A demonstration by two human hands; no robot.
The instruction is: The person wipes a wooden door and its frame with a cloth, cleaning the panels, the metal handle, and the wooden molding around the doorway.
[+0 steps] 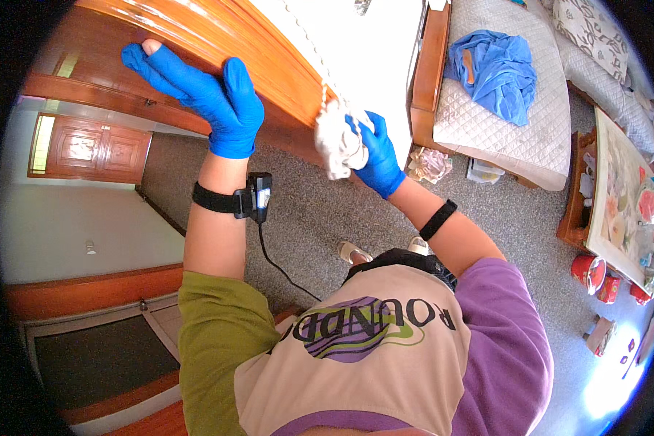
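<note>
My left hand [212,103] wears a blue glove with a bare fingertip showing through. Its fingers spread beside varnished wooden trim [223,32] and hold nothing; whether they touch the wood I cannot tell. In a matching glove, my right hand [379,155] grips a bunched white cloth [338,144]. The cloth is at the lower end of the trim, apparently against it, and looks slightly blurred. A thin twisted cord [312,46] hangs down to the cloth, and its lower end passes near my fingers.
To the right stands a wooden-framed bed or daybed [501,147] with a crumpled blue cloth [493,73] on it. A low table [613,218] holds several items, with a red bucket [586,272] beside it. Speckled flooring [305,218] lies below. A cable [278,264] trails from my left wrist device.
</note>
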